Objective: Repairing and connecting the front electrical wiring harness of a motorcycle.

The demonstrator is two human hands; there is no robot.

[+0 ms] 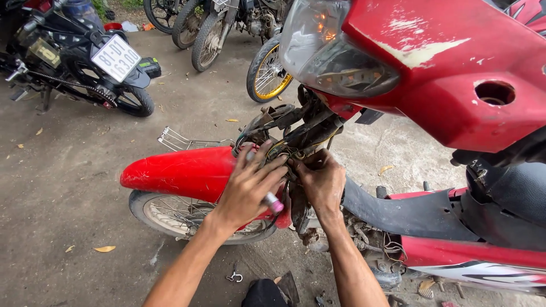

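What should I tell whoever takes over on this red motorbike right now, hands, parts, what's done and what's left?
Left hand: fingers in the wiring bundle under the headlight, with a slim silver tool with a pink tip tucked in the palm.
Right hand: closed on the wires and frame just right of the left hand.
Bike: red front fender and front wheel on; the panels around the steering head are off, wiring exposed.
Ground: small metal part lies below the left forearm.
Done: wiring reached. Left: wires still loose and uncovered.
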